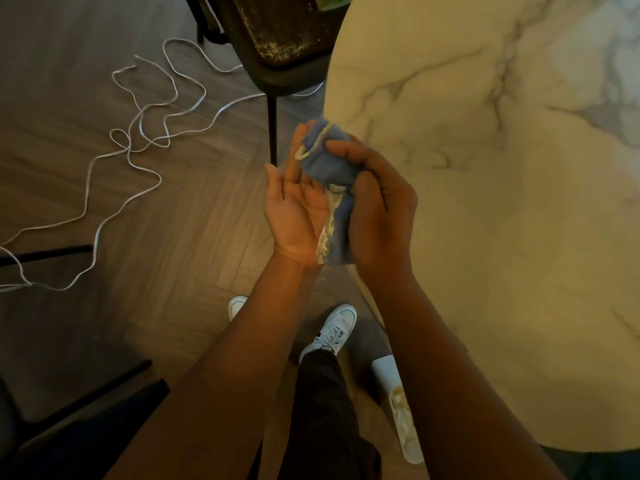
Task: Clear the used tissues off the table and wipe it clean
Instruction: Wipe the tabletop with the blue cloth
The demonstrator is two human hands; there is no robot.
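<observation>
A blue cloth (327, 164) with a pale hem is bunched between my two hands, just off the left edge of the round marble table (502, 202). My right hand (377, 206) grips the cloth, fingers curled round its upper bunch. My left hand (294, 206) lies palm up with straight fingers beside and under the cloth, touching its hanging edge. No tissues show on the visible part of the table.
A dark chair (277, 39) stands at the table's far left edge. A long white cable (145, 119) loops over the wooden floor to the left. My white shoes (332, 330) and a white bin (398, 407) with crumpled paper are below the table edge.
</observation>
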